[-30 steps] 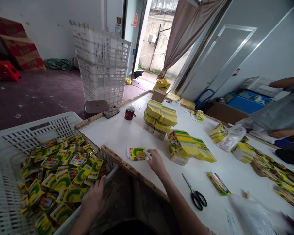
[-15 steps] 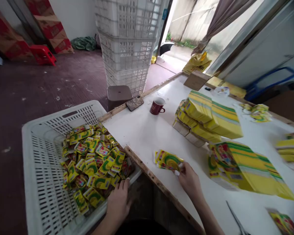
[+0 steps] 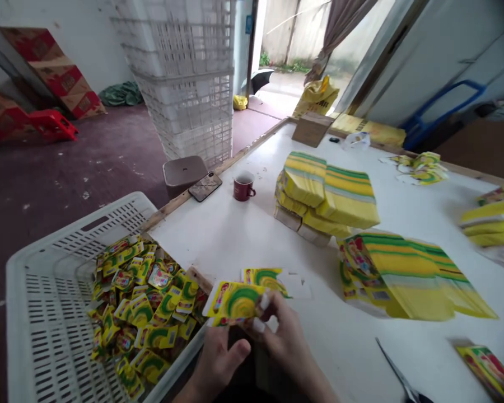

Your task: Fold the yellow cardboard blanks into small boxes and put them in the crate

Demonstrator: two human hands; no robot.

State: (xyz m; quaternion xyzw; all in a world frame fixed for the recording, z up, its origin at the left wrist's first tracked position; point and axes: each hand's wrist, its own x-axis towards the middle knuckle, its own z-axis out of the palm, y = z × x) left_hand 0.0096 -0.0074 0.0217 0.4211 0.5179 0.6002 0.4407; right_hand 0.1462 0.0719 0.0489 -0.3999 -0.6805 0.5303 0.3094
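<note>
Both my hands meet at the table's near edge over a small stack of yellow-green packets (image 3: 235, 302). My right hand (image 3: 283, 336) pinches the stack from the right, fingers closed on it. My left hand (image 3: 218, 361) supports it from below, thumb up beside it. One more packet (image 3: 266, 277) lies on the white table (image 3: 243, 235) just behind the stack. To the left stands a white plastic crate (image 3: 46, 291) holding several loose packets (image 3: 143, 302) of the same kind.
Bundles of yellow striped bags (image 3: 327, 193) and a fanned pile (image 3: 407, 274) lie on the table. A red mug (image 3: 242, 187) and a phone (image 3: 205, 186) sit near the far edge. Scissors (image 3: 399, 378) lie at the lower right. Stacked white crates (image 3: 189, 84) stand behind.
My right hand has lifted the packets off the table and drawn them toward me. My left hand has left the crate's rim and joined it under the stack.
</note>
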